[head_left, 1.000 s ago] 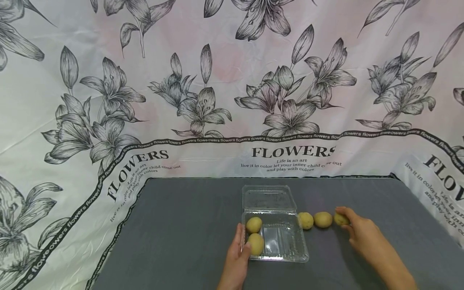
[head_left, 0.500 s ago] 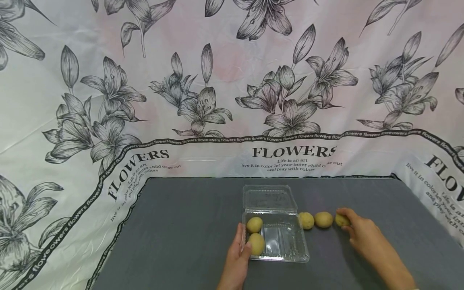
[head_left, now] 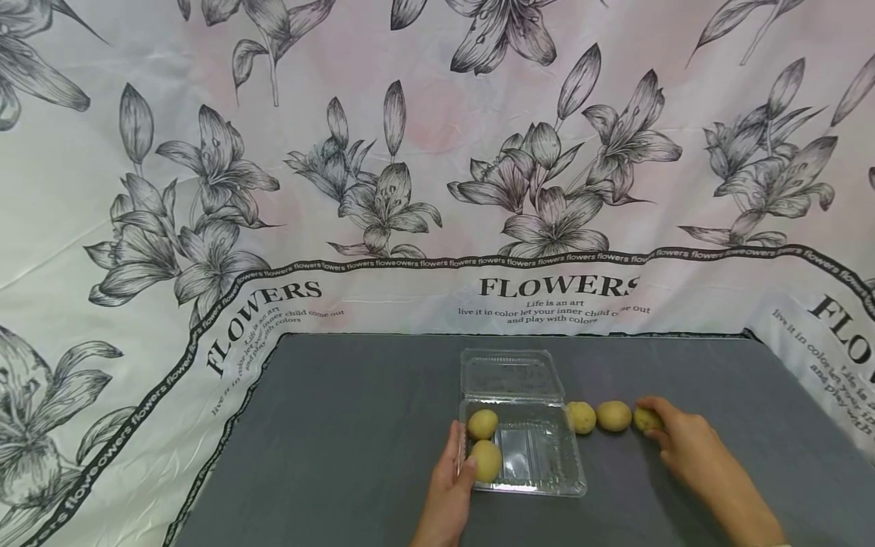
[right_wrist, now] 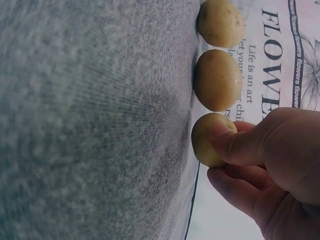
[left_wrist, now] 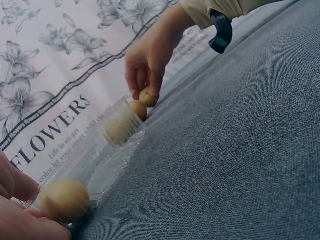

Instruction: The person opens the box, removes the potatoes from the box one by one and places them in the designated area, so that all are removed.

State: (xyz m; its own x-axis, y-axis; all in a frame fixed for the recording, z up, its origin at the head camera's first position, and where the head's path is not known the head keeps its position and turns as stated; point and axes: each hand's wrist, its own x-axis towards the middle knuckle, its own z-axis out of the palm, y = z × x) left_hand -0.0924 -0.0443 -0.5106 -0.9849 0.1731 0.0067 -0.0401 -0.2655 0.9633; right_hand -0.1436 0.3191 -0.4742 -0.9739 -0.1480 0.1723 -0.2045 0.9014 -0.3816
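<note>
A clear plastic clamshell box lies with its lid folded back, away from the person. My left hand grips the box's left wall, thumb over the rim beside the nearer of two potatoes. That nearer potato and a farther potato sit along the left side inside. To the right of the box, three potatoes form a row on the table. My right hand pinches the rightmost potato between thumb and fingers. Beside it are the middle potato and the potato closest to the box.
A dark grey cloth-textured table spreads under everything. Behind it and at both sides hangs a white and pink curtain printed with flowers and lettering. A dark band circles the right wrist, by a beige sleeve.
The whole head view has shifted slightly, with the scene now a little farther right. Both hands keep their holds on the box and the potato.
</note>
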